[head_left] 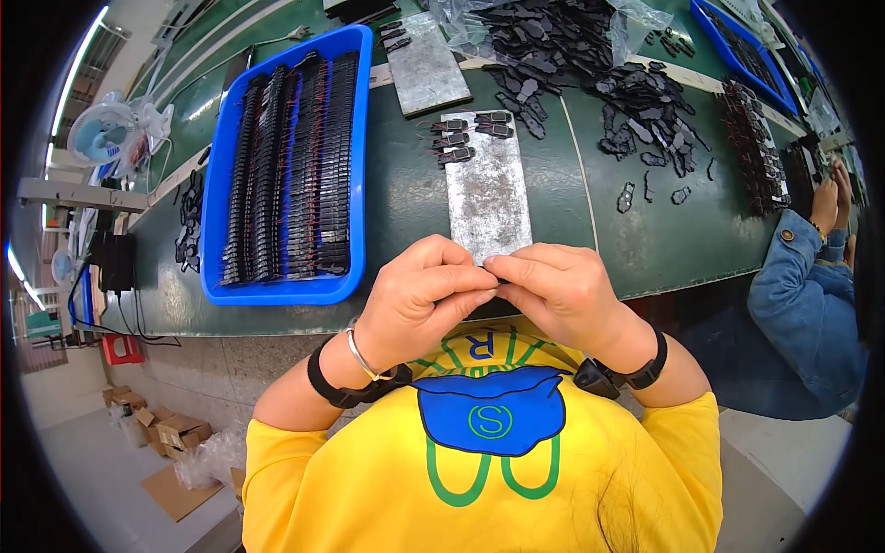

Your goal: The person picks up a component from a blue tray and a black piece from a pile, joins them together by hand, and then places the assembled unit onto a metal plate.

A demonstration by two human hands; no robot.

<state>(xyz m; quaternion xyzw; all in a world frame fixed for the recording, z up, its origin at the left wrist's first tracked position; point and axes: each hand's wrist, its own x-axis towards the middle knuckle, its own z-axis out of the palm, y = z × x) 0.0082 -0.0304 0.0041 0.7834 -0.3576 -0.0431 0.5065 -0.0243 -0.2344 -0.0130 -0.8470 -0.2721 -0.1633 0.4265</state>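
Observation:
My left hand (426,288) and my right hand (560,288) meet at the near end of a worn metal plate (490,207), close to the table's front edge. Both pinch with thumb and forefinger, the fingertips almost touching. Whatever sits between them is tiny or covered by the fingers. On the plate's far end lie several small black rectangular parts (456,140) with thin reddish wires. Left of my hands stands a blue tray (210,241), packed with rows of similar black parts and red wires.
Behind is a second metal plate (426,69). A big heap of flat black pieces (553,46) spreads at the back right, with loose pieces (626,196) nearer. Wired parts (756,147) stand in a row by a co-worker's denim sleeve (797,304). A fan (101,132) is at left.

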